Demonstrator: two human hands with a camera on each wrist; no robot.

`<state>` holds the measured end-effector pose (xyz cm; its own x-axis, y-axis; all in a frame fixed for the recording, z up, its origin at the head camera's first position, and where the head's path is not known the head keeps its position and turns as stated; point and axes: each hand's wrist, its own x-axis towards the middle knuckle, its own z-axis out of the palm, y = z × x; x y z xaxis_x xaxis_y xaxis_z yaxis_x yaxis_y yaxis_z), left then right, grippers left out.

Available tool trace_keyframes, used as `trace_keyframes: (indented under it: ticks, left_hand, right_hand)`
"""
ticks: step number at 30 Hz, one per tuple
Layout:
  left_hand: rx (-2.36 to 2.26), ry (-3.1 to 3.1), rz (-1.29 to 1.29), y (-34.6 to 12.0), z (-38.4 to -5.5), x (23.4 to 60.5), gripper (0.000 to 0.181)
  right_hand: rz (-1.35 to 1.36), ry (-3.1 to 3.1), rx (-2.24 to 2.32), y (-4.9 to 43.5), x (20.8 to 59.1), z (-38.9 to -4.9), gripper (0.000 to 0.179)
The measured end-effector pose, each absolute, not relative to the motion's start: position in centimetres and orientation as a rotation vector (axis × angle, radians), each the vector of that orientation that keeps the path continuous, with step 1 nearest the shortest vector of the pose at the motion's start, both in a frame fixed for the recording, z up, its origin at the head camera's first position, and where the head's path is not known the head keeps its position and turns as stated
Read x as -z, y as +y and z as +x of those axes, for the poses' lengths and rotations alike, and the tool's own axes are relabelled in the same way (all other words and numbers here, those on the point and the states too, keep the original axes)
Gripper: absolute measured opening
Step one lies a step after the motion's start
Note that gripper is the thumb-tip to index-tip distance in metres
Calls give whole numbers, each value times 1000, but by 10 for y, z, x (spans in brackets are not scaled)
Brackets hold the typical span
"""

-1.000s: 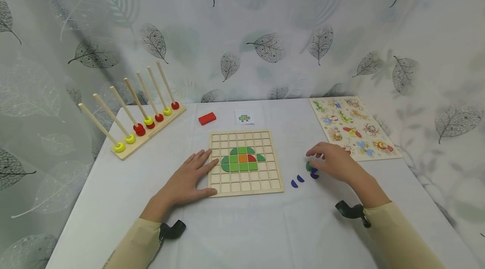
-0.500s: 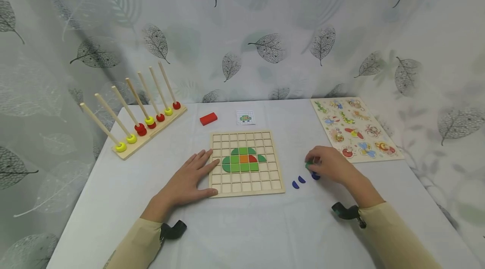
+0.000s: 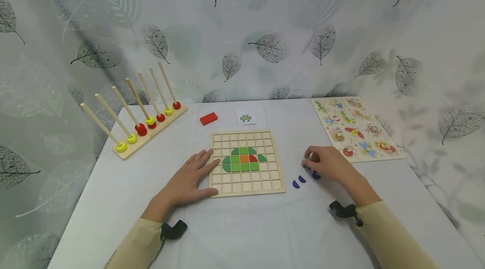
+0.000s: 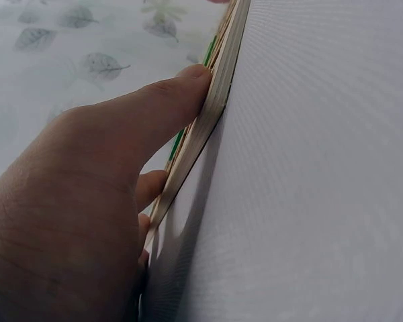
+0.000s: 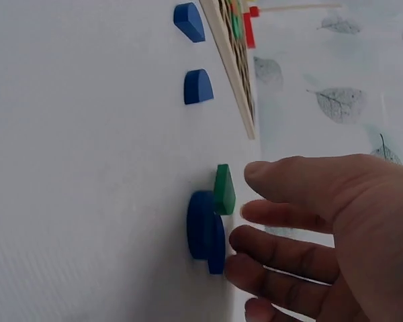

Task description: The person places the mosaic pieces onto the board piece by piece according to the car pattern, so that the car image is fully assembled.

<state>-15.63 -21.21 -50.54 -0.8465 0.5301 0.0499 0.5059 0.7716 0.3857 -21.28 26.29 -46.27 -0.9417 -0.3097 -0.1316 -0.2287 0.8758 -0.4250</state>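
Note:
My left hand (image 3: 189, 176) lies spread at the left edge of the square wooden grid board (image 3: 246, 185). In the left wrist view its thumb (image 4: 181, 90) touches the board's edge. On the board, green, orange and red pieces form a turtle-like shape (image 3: 239, 160). My right hand (image 3: 329, 163) hovers low at the right of the board, fingers bent. In the right wrist view a green piece (image 5: 224, 191) lies just beyond the thumb and forefinger, with a gap showing. Two overlapping blue half-round pieces (image 5: 201, 228) lie beside it, partly hidden by the hand in the head view.
Two more blue half-round pieces (image 3: 299, 182) lie between board and right hand. Behind the board are a picture card (image 3: 245, 117) and a red block (image 3: 209, 118). A peg rack with beads (image 3: 151, 133) stands left; an animal puzzle board (image 3: 356, 132) lies at the right.
My right hand has shifted slightly left, its thumb and forefinger coming closer together over the green piece, which is now mostly covered in the head view. My left hand stays at the board.

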Motion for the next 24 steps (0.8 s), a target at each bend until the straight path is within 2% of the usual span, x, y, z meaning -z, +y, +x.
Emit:
trace_keyframes:
  ticks: [7,14,24]
  left_hand:
    - [-593,2902,848,-212,-157,505,95]
    - [-595,2905,843,-212,-157,506,95]
    - [-589,2912,852,-212,-157,508,95]
  right_hand:
    - [-533,2770,715,277,456,-210,30]
    - [-559,2779,719,276,461,-212,24]
    - [-592,2821,710,265,465,-209,27]
